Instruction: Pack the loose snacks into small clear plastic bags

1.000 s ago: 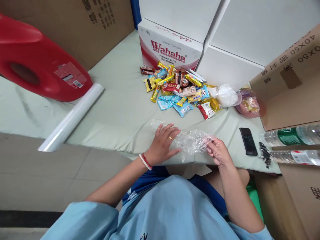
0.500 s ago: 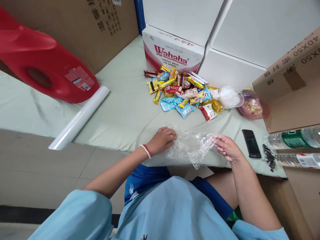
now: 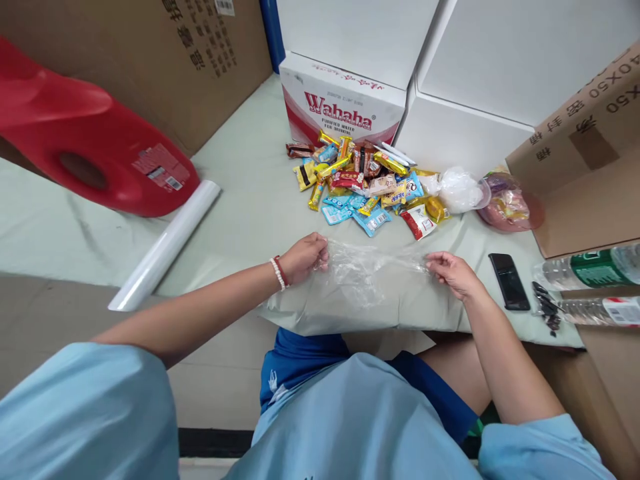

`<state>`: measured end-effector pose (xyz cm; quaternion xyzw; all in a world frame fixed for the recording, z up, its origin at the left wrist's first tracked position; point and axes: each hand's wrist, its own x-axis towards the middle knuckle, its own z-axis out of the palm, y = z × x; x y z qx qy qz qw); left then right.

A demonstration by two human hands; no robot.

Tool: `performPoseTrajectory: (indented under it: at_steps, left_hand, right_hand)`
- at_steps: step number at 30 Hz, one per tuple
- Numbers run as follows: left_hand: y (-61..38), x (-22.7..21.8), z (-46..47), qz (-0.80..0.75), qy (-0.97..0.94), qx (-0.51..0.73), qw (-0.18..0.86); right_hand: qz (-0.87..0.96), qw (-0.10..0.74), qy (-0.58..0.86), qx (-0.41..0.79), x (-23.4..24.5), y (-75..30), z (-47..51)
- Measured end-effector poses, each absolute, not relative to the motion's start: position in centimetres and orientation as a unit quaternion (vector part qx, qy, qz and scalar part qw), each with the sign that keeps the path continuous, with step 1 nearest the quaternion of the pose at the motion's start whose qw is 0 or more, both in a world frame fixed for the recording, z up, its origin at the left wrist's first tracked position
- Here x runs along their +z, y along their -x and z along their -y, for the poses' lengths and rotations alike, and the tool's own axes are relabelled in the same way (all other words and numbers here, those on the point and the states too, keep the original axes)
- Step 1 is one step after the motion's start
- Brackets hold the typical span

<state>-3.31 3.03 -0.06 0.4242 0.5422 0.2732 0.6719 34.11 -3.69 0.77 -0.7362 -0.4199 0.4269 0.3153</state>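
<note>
A clear, crinkled plastic bag [image 3: 367, 270] stretches between my two hands over the front part of the cloth-covered table [image 3: 250, 220]. My left hand [image 3: 304, 259], with bracelets at the wrist, pinches the bag's left end. On the other side, my right hand [image 3: 454, 272] grips its right end between thumb and fingers. Beyond the bag lies a heap of small wrapped snacks [image 3: 367, 180] in yellow, blue, red and brown packets.
A red jug [image 3: 115, 160] and a white plastic roll [image 3: 167, 243] are at left. Behind the snacks stands a Wahaba-style carton [image 3: 345, 100]. At right are a tied white bag [image 3: 460, 190], a reddish bowl [image 3: 533, 212], a phone [image 3: 509, 281], bottles [image 3: 600, 268] and a cardboard box [image 3: 585, 200].
My left hand has moved left and slightly away from me, drawing the bag out wider and flatter. My right hand stays near its place, still gripping the other end.
</note>
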Motion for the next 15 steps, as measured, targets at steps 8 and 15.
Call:
performPoseTrajectory:
  at_steps: [8,15]
  left_hand:
    - [2.7,-1.5,-0.3,-0.577,-0.5,0.309,0.567]
    - [2.7,-2.4,0.2,-0.594,-0.513,0.345,0.514]
  right_hand:
    - [0.755,0.281,0.538,0.248,2.8,-25.5,6.7]
    - [0.778,0.304,0.498,0.234,-2.5,-24.1,9.5]
